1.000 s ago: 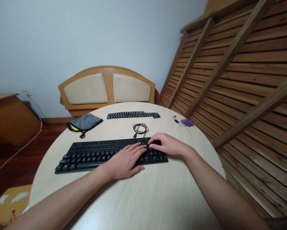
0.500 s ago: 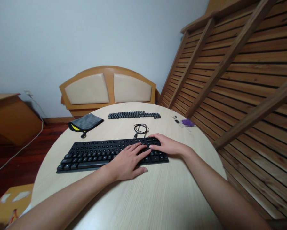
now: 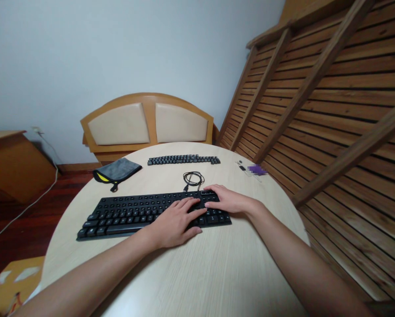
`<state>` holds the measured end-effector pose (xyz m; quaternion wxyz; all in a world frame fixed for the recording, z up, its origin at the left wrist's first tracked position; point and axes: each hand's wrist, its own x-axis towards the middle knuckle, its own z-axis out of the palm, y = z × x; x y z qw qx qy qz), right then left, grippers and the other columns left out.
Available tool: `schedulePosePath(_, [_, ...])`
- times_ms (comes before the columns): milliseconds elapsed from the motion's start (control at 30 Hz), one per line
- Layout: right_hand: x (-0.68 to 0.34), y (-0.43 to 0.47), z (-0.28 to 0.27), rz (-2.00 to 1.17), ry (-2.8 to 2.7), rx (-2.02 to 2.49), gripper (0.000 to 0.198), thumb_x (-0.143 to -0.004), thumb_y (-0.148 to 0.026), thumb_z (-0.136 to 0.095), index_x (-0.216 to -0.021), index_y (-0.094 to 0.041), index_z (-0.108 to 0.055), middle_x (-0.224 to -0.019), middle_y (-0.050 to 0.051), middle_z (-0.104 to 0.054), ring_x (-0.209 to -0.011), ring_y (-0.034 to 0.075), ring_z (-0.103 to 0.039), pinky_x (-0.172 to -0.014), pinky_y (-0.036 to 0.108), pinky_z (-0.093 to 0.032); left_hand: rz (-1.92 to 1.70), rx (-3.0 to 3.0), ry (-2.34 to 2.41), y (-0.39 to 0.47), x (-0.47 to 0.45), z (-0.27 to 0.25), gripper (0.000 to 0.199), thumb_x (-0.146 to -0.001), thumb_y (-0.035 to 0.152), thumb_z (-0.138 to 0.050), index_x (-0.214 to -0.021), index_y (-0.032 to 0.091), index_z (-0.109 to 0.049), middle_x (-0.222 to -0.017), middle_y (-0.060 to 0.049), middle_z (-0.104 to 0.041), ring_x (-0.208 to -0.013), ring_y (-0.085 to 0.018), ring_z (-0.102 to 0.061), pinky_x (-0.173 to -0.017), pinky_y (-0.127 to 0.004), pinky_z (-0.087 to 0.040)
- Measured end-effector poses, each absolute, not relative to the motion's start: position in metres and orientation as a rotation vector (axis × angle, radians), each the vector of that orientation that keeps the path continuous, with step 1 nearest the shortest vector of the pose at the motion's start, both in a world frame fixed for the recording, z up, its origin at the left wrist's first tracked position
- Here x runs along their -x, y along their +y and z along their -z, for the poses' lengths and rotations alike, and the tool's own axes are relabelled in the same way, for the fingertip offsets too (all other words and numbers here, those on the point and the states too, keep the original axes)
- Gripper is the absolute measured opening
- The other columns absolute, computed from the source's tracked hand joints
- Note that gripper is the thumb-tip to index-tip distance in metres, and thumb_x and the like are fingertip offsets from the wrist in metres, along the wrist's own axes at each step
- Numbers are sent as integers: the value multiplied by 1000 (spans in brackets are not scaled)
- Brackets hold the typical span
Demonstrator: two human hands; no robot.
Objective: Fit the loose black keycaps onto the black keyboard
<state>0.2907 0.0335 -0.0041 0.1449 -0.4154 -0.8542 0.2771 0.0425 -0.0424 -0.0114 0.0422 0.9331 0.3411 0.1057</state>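
A black keyboard (image 3: 127, 211) lies flat near the middle of the round table. My left hand (image 3: 175, 222) rests palm down over its right part, fingers spread, the thumb out past the front edge. From the right, my right hand (image 3: 228, 199) lies over the number pad corner, with thumb and index finger stretched apart. The right thumb tip sits close to the tip of my left index finger. What lies under the palms is hidden. Behind the keyboard is its coiled black cable (image 3: 193, 178).
Rows of loose black keycaps (image 3: 184, 159) line the far side of the round table (image 3: 217, 273). A grey cloth with yellow lining (image 3: 118, 169) lies left. Small parts (image 3: 241, 167) and a blurred purple item (image 3: 257, 169) lie right, near a slatted wooden panel (image 3: 316, 110).
The camera view has shifted very slightly. Both hands keep nearly the same place on the keyboard, with the left thumb drawn a little nearer its front edge.
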Motion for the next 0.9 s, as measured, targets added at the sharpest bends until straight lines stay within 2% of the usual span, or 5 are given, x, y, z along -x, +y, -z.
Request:
schedulePosePath(100, [-292, 33, 2, -804, -2481, 1162, 59, -83, -44, -71, -133, -18, -55, -134, 14, -59, -124, 28, -54, -108, 45, -40, -285, -2884, 1069, -44, -43, 14, 56, -99, 51, -45, -150, 28, -38, -158, -11, -35, -144, -33, -33, -114, -52, -32])
schedulePosePath(233, [-297, 42, 3, -797, -2371, 1136, 41, -94, -46, -57, -126, -21, -60, -126, 10, -66, -113, 24, -62, -100, 39, -45, -250, -2899, 1084, -45, -43, 14, 60, -100, 52, -43, -153, 28, -31, -159, -10, -32, -145, -33, -30, -113, -53, -33])
schedulePosePath(467, [-307, 101, 9, -223, -2274, 1641, 40, -96, -29, -52, -134, -16, -55, -101, 9, -74, -93, 23, -68, -83, 31, -48, -264, -2913, 1102, -46, -44, 15, 64, -100, 54, -41, -153, 20, -31, -159, -12, -34, -145, -33, -31, -114, -49, -31])
schedulePosePath(700, [-291, 152, 19, -12, -2215, 1846, 54, -92, -21, -54, -145, -16, -46, -125, 16, -67, -114, 30, -62, -95, 37, -45, -310, -2938, 1113, -47, -45, 17, 63, -100, 52, -45, -151, 16, -35, -157, -12, -37, -144, -32, -33, -114, -48, -32])
schedulePosePath(900, [-281, 177, 24, 57, -2170, 1943, 47, -95, -20, -49, -142, -15, -50, -128, 19, -63, -117, 30, -60, -96, 37, -44, -337, -2940, 1111, -47, -45, 17, 62, -99, 50, -46, -150, 16, -36, -157, -13, -38, -144, -32, -34, -113, -48, -33])
